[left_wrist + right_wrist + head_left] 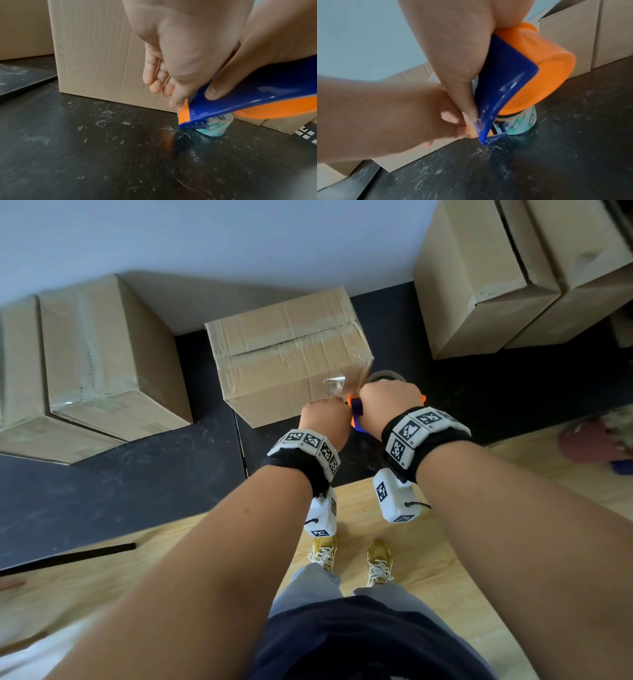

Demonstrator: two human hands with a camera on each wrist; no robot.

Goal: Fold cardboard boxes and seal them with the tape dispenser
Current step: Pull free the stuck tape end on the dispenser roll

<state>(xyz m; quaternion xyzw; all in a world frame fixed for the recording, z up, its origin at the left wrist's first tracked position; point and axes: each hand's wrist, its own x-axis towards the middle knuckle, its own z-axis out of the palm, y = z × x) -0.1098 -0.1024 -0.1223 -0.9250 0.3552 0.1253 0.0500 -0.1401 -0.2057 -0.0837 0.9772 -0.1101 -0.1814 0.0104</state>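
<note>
A closed cardboard box (291, 354) stands on the black table (120, 491), its top seam facing me. At its near right corner my right hand (387, 402) grips the blue and orange tape dispenser (513, 75), whose tape roll (520, 127) points down close to the table. My left hand (325, 416) is beside it, fingers curled, pinching the tape end at the dispenser's mouth (476, 129). A strip of clear tape (334, 386) sticks up in front of the box between the hands. In the left wrist view the left fingers (157, 81) curl next to the dispenser (257, 97).
Taped boxes (102, 354) sit at the left of the table, and a taller stack of boxes (496, 285) stands at the back right. A black rod (68, 556) lies on the wooden floor at the left. A reddish object (589, 443) lies at the right edge.
</note>
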